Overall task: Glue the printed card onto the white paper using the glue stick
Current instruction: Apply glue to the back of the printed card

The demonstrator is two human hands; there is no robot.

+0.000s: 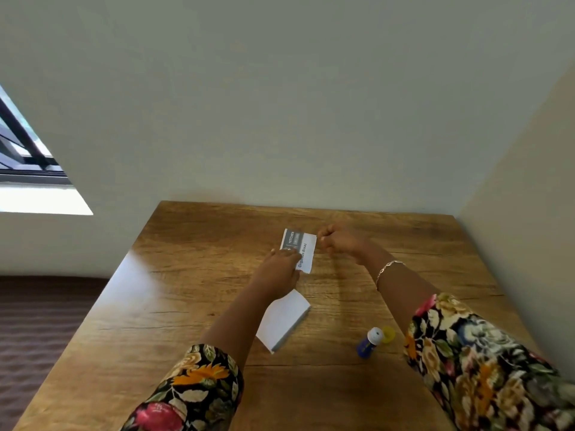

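The printed card, grey-headed with dark text, is held above the wooden table between both hands. My left hand pinches its near left edge. My right hand pinches its right edge with curled fingers. The white paper lies flat on the table under my left forearm, partly hidden by it. The glue stick, blue with a white tip, stands uncapped near my right forearm. Its yellow cap lies just beside it.
The table stands in a corner, with a wall behind it and another wall along its right side. A window is at the far left. Dark floor shows past the table's left edge.
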